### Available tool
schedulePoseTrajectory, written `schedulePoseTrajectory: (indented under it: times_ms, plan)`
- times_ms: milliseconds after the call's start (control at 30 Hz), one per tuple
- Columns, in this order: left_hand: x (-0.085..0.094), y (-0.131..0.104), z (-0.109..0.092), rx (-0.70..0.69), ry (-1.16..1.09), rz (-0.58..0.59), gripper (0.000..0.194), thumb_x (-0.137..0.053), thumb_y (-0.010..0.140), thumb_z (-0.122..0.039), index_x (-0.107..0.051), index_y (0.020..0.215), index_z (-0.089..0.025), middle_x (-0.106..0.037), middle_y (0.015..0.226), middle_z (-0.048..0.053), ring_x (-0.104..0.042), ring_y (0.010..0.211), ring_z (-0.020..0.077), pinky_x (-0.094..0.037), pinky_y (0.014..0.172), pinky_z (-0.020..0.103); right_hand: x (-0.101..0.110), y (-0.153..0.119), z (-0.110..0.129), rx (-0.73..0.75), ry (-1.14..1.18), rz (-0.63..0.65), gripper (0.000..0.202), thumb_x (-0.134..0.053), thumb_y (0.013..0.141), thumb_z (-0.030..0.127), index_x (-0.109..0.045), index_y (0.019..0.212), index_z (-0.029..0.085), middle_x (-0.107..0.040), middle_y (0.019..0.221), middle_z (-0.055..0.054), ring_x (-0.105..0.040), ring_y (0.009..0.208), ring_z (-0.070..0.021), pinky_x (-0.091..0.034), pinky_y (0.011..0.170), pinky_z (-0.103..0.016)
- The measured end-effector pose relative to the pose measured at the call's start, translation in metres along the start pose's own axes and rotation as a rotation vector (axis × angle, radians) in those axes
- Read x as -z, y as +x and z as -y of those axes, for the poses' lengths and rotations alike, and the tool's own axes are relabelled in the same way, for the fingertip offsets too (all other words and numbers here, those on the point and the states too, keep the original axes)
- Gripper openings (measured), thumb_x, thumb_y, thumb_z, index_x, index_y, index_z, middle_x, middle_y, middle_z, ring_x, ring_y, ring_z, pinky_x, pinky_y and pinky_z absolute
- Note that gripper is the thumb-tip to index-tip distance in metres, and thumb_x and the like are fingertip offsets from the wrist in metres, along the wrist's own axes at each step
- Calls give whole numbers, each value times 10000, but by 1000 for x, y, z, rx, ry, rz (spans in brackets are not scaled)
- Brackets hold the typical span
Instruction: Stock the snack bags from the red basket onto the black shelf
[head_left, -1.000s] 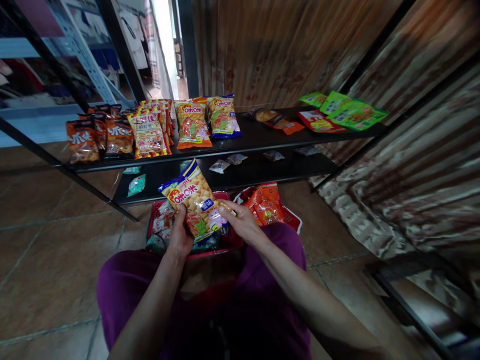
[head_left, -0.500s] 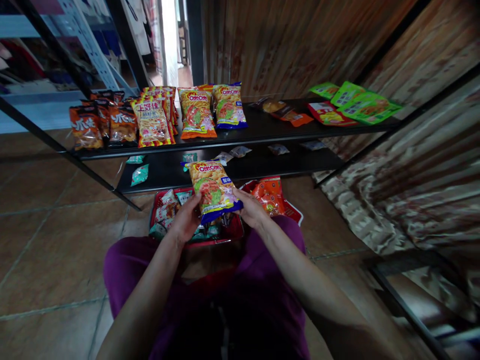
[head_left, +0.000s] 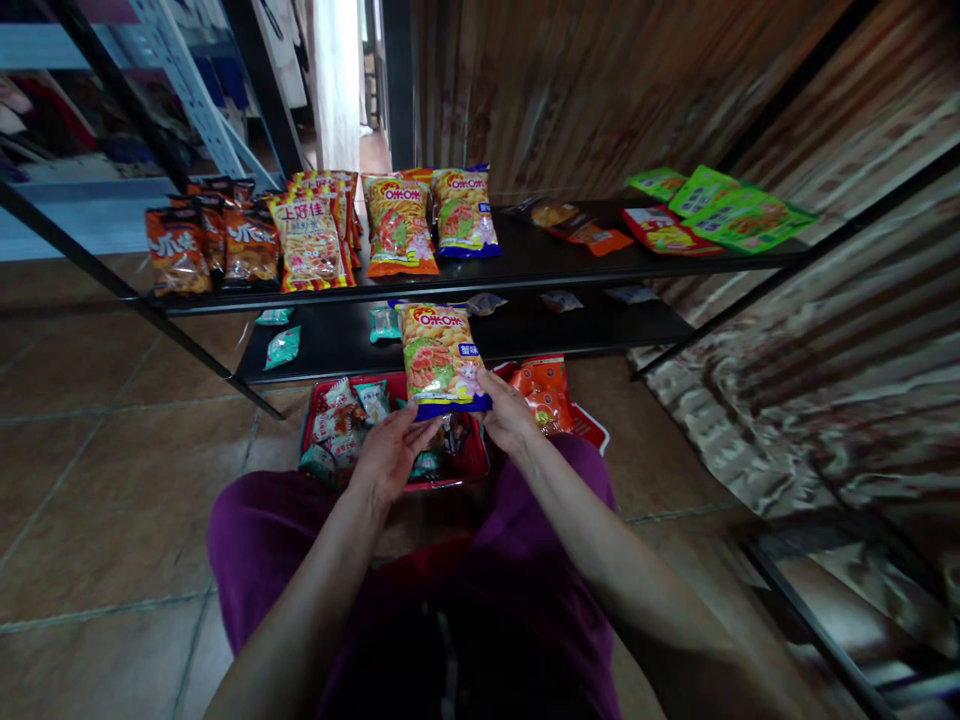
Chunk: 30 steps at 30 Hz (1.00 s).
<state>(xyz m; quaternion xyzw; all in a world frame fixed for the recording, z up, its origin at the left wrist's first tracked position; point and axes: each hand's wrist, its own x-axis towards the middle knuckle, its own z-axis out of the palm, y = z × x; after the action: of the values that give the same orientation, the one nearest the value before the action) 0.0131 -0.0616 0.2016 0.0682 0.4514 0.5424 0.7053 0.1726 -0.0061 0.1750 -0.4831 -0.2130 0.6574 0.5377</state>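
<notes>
A yellow snack bag with blue edges (head_left: 440, 358) is held upright in front of the black shelf. My right hand (head_left: 510, 412) grips its lower right corner. Beneath its lower left edge is my left hand (head_left: 394, 450), fingers apart and the fingertips at the bag's bottom. On the upper shelf (head_left: 555, 262) stand a matching blue-edged bag (head_left: 465, 212) and an orange-edged bag (head_left: 399, 228). Below the held bag, a red basket (head_left: 480, 458) contains several small packets.
Orange-black bags (head_left: 178, 252) and red-yellow bags (head_left: 311, 240) stand at the shelf's left; green packets (head_left: 742, 212) lie at its right. Small packets rest on the lower shelf (head_left: 330, 345). An orange bag (head_left: 541, 392) is beside the basket. A pleated curtain (head_left: 825, 300) hangs at right.
The held bag has risen slightly, moved right and become more upright. My left hand has shifted from the bag's left side to its bottom edge, with its fingers more spread.
</notes>
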Motion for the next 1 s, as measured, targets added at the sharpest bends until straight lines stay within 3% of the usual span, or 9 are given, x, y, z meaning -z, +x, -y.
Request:
schedulePoseTrajectory:
  times_ms: [100,300,433,567,767,1000]
  plan:
    - [-4,0,7,20,10,-42,116,-602,807,-191,-619,750,-91,-681,693,102,-674,713,167,-546,788,318,-1,-1,-2,25,2,9,93,-638,783,286,-659,839,216,-717,749,17,-632,621,-103,-516,531,-195]
    - [-7,4,16,-313,3,-17,181,-733,673,-249,-590,662,-139,-636,686,-14,-625,698,103,-506,837,322,-1,-5,7,-13,-20,90,176,-650,770,376,-658,877,235,-720,835,13,-642,691,-107,-523,596,-202]
    - [-4,-1,16,-477,251,25,245,-709,671,-361,-626,753,-146,-647,727,-7,-600,725,130,-485,767,292,3,-6,12,-90,-62,219,196,-675,748,345,-665,919,250,-717,858,15,-641,697,-103,-525,594,-195]
    - [4,-6,13,-587,566,-22,229,-647,731,-383,-626,789,-162,-632,716,-16,-542,675,123,-437,678,239,6,-4,11,-94,-68,288,256,-722,692,239,-663,942,240,-715,890,11,-641,696,-95,-518,574,-175]
    - [12,-5,7,-662,695,34,203,-625,756,-368,-638,845,-185,-630,779,-10,-540,722,136,-418,708,238,8,-5,12,-118,-19,347,316,-722,690,226,-656,998,231,-719,902,0,-653,721,-100,-535,611,-179]
    - [4,-8,6,-664,680,68,155,-634,741,-336,-623,769,-184,-588,716,-21,-503,670,119,-411,673,219,5,-10,17,-148,-108,302,248,-693,737,360,-677,916,188,-726,828,-36,-663,672,-127,-539,587,-219]
